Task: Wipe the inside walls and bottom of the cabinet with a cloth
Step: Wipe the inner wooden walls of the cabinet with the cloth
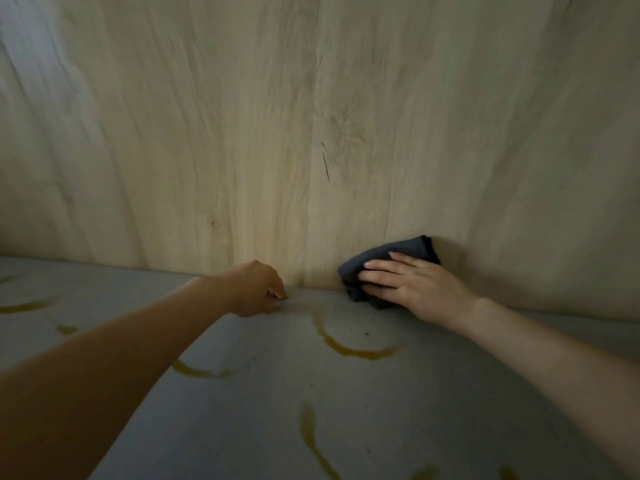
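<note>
Right hand (412, 285) presses dark grey cloth (388, 268) flat-fingered on wood back wall (277, 133)
Left hand (258, 289) curled, holding nothing — knuckles on stained grey cabinet floor (263, 393); yellow streaks (353, 349)

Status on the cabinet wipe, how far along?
Early, by the look of it. In hand: the right hand presses the dark cloth flat against the wooden back wall, low down at the corner with the grey bottom. The left hand rests curled on the bottom, holding nothing visible. Left: the bottom shows several yellow-brown ring stains, so it looks unwiped. How much wall is done cannot be told.
</note>
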Demonstrator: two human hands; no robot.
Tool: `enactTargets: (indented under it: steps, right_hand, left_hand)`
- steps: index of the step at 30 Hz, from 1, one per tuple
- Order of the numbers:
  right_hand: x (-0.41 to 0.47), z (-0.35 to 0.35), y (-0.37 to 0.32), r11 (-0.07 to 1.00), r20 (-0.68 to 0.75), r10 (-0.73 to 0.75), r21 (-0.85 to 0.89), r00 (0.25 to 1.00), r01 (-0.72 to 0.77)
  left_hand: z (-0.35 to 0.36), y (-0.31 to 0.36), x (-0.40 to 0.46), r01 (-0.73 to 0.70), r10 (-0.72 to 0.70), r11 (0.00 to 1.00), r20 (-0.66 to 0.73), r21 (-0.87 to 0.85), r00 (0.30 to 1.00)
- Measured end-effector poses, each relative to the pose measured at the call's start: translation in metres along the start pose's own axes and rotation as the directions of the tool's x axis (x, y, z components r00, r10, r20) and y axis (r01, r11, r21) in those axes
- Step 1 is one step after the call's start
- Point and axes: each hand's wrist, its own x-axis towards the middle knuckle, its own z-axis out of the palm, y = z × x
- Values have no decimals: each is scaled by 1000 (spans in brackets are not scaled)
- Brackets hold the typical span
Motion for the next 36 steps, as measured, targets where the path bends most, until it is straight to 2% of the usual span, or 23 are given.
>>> enactTargets:
  steps: [3, 8, 10, 12, 14, 17, 18, 19, 21, 22, 24, 27, 30, 32, 36]
  right_hand:
    - [-14, -1, 9, 999, 20, 30, -43, 999, -30]
    - [31, -1, -14, 1000, -48, 5, -16, 999, -6]
    - [32, -1, -8, 1000, -133, 20, 8, 991, -20]
    - [26, -13, 11, 989, -231, 151, 37, 961, -146]
    - [24, -28, 32, 945, -328, 323, 62, 887, -321]
    - [27, -30, 34, 880, -361, 471, 128, 805, -457]
    - [28, -24, 27, 886, -363, 459, 116, 811, -449]
    - [26, -15, 18, 911, -342, 405, 79, 848, -404]
    - [15, -2, 4, 977, -224, 207, -10, 953, -214]
    - [5, 0, 3, 990, -162, 132, -29, 978, -139]
    - [-18, -5, 18, 992, -102, 118, -35, 988, -122]
    - [-61, -7, 48, 981, -102, 170, -79, 980, -178]
    - [-92, -5, 61, 977, -75, 151, -138, 986, -160]
    - [-82, -1, 52, 980, -107, 128, -142, 986, -143]
    - [-10, 13, 10, 982, -129, -52, -187, 990, 27]
  left_hand:
    - [1, 5, 1, 24, -24, 1000, -6, -16, 1000]
    - [-1, 11, 0, 50, -50, 999, 3, -4, 999]
    - [-2, 14, -1, 58, -58, 998, 12, 13, 998]
    - [-4, 14, 0, 68, -68, 997, 13, 20, 998]
    - [-4, 13, 2, 71, -72, 997, 22, 28, 997]
    - [-5, 13, 4, 82, -85, 994, 34, 65, 996]
    - [-4, 14, 4, 88, -90, 994, 33, 69, 995]
    - [-4, 15, 4, 93, -96, 993, 31, 70, 995]
    - [-2, 16, 2, 104, -106, 992, 27, 68, 994]
    - [-2, 16, 1, 111, -113, 992, 19, 65, 993]
    - [-1, 15, 0, 124, -125, 991, 10, 48, 992]
    - [1, 14, 0, 130, -131, 990, 19, 45, 991]
    - [2, 14, 1, 137, -138, 989, 17, 57, 990]
    - [3, 13, 3, 149, -150, 987, 5, 57, 989]
    - [7, 13, 4, 180, -179, 983, -21, 31, 984]
